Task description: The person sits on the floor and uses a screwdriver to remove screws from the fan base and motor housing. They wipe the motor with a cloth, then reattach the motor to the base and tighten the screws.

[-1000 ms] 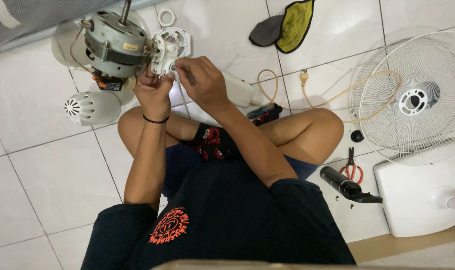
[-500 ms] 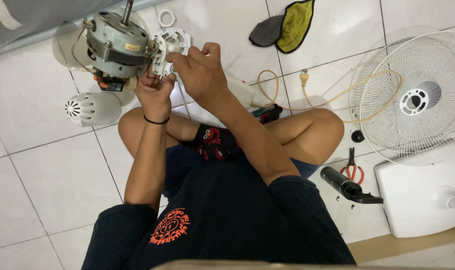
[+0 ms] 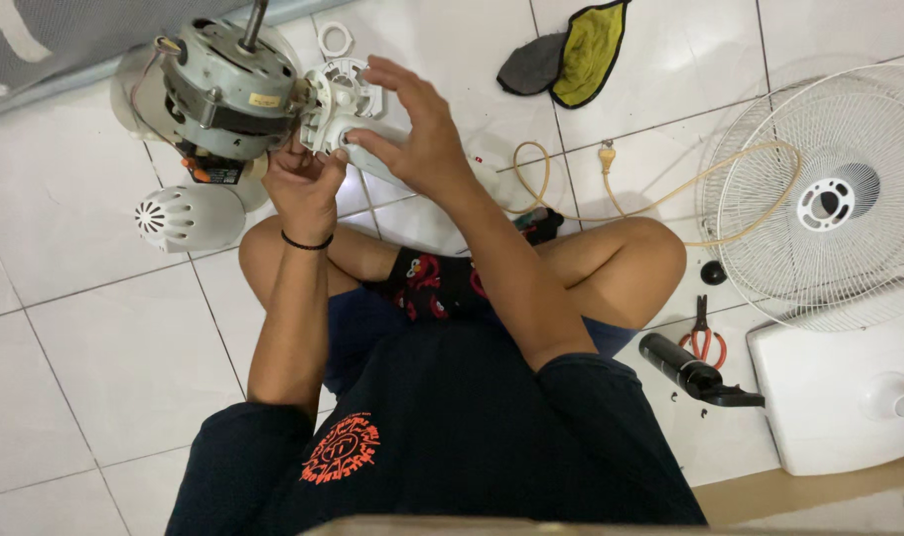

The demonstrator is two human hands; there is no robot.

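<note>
Floor is glossy white ceramic tile (image 3: 94, 367) with thin dark grout lines, person sitting cross-legged on it, no bench. Grey mesh-like panel (image 3: 65, 40) runs along the top left edge of the room. Held up over the knees: a grey metal fan motor with exposed windings and a steel shaft (image 3: 223, 89), joined on its right side to a white plastic neck bracket with a round slotted hub (image 3: 341, 99). Left hand (image 3: 305, 189) is closed around the underside of the assembly at the motor/bracket joint, black band on the wrist. Right hand (image 3: 424, 134) is cupped over the white bracket from the right, thumb on its lower arm, fingers partly spread, so gripping loosely. On the tile just below the motor: a white domed plastic rear cover with vent slots (image 3: 189, 216). Small white plastic ring (image 3: 335, 40) lies above the bracket. Grey and yellow cloth (image 3: 569, 50) top centre, well apart. Beige power cord with plug (image 3: 611, 159) loops toward a white wire fan guard (image 3: 829, 199) at right. Red-handled scissors (image 3: 705, 337) and a black cylindrical tool (image 3: 692, 372) near the right knee, beside the white fan base (image 3: 839, 397).
</note>
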